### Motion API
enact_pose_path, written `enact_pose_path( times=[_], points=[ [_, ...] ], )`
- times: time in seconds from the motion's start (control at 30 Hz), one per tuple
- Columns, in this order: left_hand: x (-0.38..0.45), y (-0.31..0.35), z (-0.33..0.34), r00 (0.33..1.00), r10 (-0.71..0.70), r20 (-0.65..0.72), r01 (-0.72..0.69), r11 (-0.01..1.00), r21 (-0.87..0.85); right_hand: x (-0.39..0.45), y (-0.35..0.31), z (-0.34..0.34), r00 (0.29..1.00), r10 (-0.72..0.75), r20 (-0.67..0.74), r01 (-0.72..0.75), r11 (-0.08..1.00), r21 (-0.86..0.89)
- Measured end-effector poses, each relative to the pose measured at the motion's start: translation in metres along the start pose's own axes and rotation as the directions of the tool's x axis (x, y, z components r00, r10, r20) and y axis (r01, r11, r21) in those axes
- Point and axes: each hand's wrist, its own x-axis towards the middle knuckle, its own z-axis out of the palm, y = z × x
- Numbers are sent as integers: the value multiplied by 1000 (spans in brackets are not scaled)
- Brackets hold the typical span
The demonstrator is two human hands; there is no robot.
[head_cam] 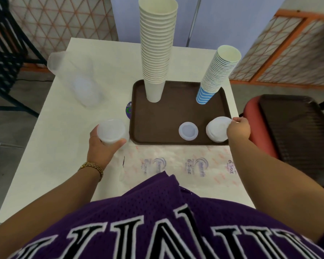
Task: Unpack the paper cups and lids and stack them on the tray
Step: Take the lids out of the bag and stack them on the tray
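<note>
A brown tray (157,128) lies on the white table. On it stand a tall stack of cream paper cups (157,49) at the back left and a leaning stack of blue-striped cups (217,75) at the back right. A single small lid (188,131) lies near the tray's front edge. My right hand (238,130) grips a short stack of white lids (216,128) at the tray's front right corner. My left hand (103,146) holds a stack of translucent lids (110,131) above the table, left of the tray.
A clear plastic sleeve with more lids (82,85) lies at the table's back left. An empty printed cup wrapper (185,165) lies flat in front of the tray. A red chair with a dark tray (295,139) stands to the right.
</note>
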Motion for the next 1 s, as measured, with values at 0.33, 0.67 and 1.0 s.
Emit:
enact_pose_path(
  times=[0.33, 0.67, 1.0],
  points=[
    [-3, 2, 6, 999, -33, -39, 32, 999, -9, 5, 16, 2, 979, -172, 112, 201, 911, -359],
    [-3, 3, 7, 998, -42, -43, 43, 999, 11, -7, 7, 11, 887, -147, 437, 412, 678, -609],
    [-1, 5, 4, 996, -91, -8, 91, 996, 1, -19, -2, 15, 880, -335, 336, 474, 629, -616]
  ],
)
